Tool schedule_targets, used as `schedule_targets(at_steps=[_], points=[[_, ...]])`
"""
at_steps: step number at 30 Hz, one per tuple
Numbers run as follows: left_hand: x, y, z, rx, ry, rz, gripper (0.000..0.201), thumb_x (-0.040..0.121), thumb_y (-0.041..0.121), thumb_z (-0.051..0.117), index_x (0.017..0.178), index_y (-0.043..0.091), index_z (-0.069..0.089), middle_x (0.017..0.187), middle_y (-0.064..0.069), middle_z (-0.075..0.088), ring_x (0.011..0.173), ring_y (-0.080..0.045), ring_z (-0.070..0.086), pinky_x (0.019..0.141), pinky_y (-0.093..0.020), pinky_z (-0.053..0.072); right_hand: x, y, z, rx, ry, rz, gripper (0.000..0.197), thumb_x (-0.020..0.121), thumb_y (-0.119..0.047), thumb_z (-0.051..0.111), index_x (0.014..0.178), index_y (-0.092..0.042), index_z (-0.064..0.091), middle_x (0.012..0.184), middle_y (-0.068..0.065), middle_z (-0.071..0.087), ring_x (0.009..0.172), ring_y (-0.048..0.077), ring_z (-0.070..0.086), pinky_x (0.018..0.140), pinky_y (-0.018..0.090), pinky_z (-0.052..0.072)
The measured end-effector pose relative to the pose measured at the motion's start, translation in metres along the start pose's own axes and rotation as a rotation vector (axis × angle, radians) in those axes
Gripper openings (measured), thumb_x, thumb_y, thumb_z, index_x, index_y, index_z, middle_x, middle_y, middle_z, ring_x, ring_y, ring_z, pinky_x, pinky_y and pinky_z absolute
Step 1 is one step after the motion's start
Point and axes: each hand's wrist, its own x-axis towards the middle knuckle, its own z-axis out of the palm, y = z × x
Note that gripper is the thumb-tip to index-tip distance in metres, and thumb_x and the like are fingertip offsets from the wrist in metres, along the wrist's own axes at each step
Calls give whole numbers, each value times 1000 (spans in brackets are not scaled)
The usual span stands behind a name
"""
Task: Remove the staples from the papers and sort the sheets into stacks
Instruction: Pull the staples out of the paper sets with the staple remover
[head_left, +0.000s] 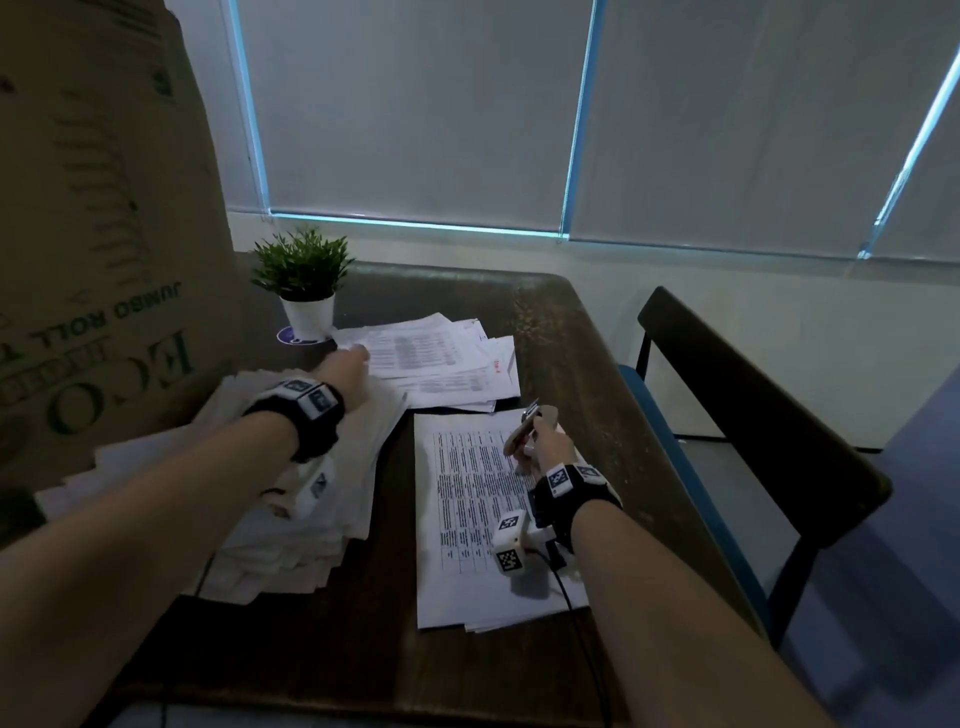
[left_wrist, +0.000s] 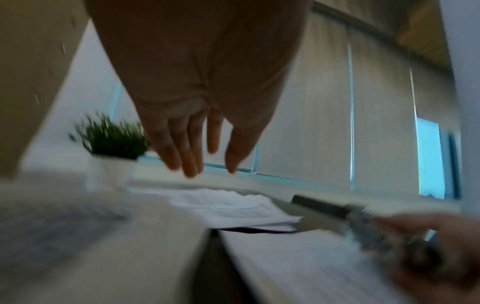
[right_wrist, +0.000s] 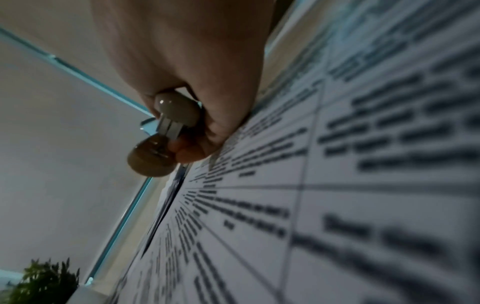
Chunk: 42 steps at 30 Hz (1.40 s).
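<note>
A printed cardboard box (head_left: 98, 218), cut off by the frame, is hiding the dark wooden table's (head_left: 561, 332) left side. A thick, ragged pile of papers (head_left: 291, 519) is lying half under the left forearm; printed table sheets (head_left: 467, 519) are lying flat under the right wrist, and a looser fanned stack (head_left: 441, 358) is sitting beside the small potted plant (head_left: 304, 283). The left hand (head_left: 345, 371) is reaching toward it with fingers (left_wrist: 191, 148) straight and spread — blurred. The right hand (head_left: 548, 441) is gripping a beige staple remover (head_left: 530, 426) — its claws are hard to make out.

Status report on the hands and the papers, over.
Left hand open, reaching to far stack. Right hand holds staple remover over printed sheets. Plant pot close by.
</note>
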Motion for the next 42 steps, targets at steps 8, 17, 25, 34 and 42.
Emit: schedule_targets(at_steps=[8,17,25,34,42], points=[[0,64,81,-472,-444,-204,80,80,44,70,139,-1,38,137,-19,49,121,-33,51,95,-38,43,1,3,-18,366,-4,90,28,103,-26,50,89,-3,59,61,10,61,49,19,56,44,24,47],[4,69,85,-857,-401,-215,42,87,13,65,124,-5,54,125,-16,56,127,-31,45,94,-32,35,-4,-3,-16,299,-45,77,25,100,-17,53,79,-6,60,57,8,57,51,18,51,46,26,42],[-13,60,103,-1067,-524,-176,12,90,1,55,79,6,58,76,-10,55,68,-24,51,74,-35,43,-15,-45,2,-501,-220,-316,16,92,-23,63,106,-15,59,83,1,60,68,13,56,53,23,44],[-8,55,116,-1274,-518,-350,31,100,18,41,76,5,56,71,-12,57,56,-21,57,61,-33,43,-18,-17,16,-801,-308,-364,43,87,-26,63,130,-23,58,121,7,64,104,22,61,86,30,47],[3,48,128,-1349,-603,-350,27,100,17,41,82,4,55,74,-12,59,60,-23,59,58,-32,50,-2,-21,13,-766,-398,-348,49,90,-24,61,136,-40,55,141,-5,53,115,17,58,95,28,48]])
